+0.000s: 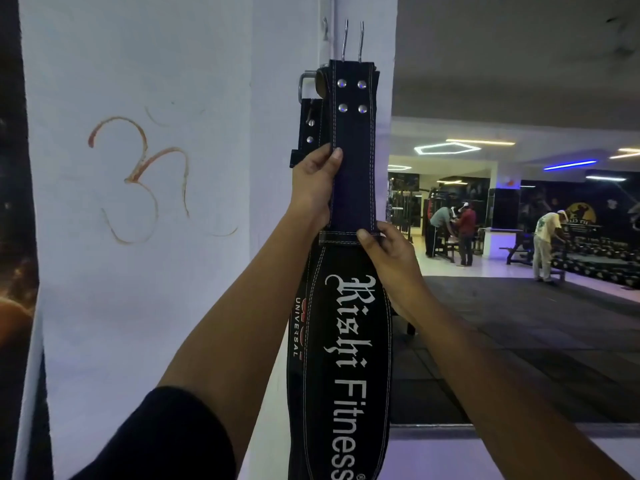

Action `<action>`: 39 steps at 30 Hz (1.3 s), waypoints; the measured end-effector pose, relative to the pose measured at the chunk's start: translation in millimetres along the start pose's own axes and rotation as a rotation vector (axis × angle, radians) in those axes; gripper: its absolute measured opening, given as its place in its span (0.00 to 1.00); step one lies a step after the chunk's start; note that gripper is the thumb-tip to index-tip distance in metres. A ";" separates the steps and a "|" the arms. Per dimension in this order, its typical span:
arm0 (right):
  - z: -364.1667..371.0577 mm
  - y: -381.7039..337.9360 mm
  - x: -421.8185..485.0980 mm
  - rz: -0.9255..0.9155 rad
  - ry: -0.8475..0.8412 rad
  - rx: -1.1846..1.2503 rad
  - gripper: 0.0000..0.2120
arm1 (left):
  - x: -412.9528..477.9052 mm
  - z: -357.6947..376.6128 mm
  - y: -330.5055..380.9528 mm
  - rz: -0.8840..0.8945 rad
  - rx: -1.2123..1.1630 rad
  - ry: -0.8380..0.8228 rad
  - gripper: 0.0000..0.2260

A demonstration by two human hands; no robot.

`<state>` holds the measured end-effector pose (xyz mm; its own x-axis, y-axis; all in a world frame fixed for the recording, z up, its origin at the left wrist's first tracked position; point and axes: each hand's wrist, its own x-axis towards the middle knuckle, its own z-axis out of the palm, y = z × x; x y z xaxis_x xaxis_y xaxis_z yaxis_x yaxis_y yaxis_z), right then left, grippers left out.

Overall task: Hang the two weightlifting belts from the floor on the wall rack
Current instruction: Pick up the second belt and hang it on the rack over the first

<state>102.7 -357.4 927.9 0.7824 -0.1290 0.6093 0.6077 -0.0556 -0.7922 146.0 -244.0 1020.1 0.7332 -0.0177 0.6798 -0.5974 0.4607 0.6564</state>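
Observation:
A black weightlifting belt with white "Rishi Fitness" lettering hangs upright against the white pillar. Its two metal buckle prongs point upward at the top. My left hand grips the belt's narrow strap on the left edge. My right hand pinches the right edge at the loop, lower down. Behind it a second black belt with a metal buckle and "Universal" print shows at the left, mostly hidden. A small hook is on the pillar above; I cannot tell what either belt hangs from.
The white pillar with an orange painted symbol fills the left. At right, a gym floor with black mats, benches and dumbbell racks. Three people stand far back.

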 end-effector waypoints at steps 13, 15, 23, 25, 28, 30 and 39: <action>-16.9 35.8 -18.9 0.087 -0.176 0.005 0.12 | 3.4 -0.7 18.5 0.019 -0.012 0.028 0.14; -20.2 43.1 -26.0 0.113 -0.184 0.012 0.12 | 0.3 -1.2 17.8 0.004 -0.010 0.031 0.14; -22.7 53.6 -29.9 0.158 -0.160 0.033 0.15 | -2.5 0.0 18.6 0.006 0.003 0.050 0.14; -25.3 55.6 -32.9 0.188 -0.143 0.050 0.19 | -4.2 -2.0 16.4 0.007 -0.014 0.045 0.14; -21.1 35.4 -20.5 0.105 -0.033 0.027 0.19 | -6.8 -1.5 14.4 0.011 -0.017 0.039 0.14; -13.9 14.4 -9.2 0.028 0.051 0.013 0.20 | -9.2 0.8 13.9 0.018 -0.013 0.031 0.13; 24.6 -86.1 64.6 0.025 0.150 0.104 0.26 | -20.5 0.2 -3.7 -0.031 -0.033 0.043 0.06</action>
<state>104.3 -336.6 1036.3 0.7730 -0.2757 0.5713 0.6053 0.0511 -0.7944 133.1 -245.6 1003.8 0.7650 0.0056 0.6440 -0.5637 0.4894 0.6654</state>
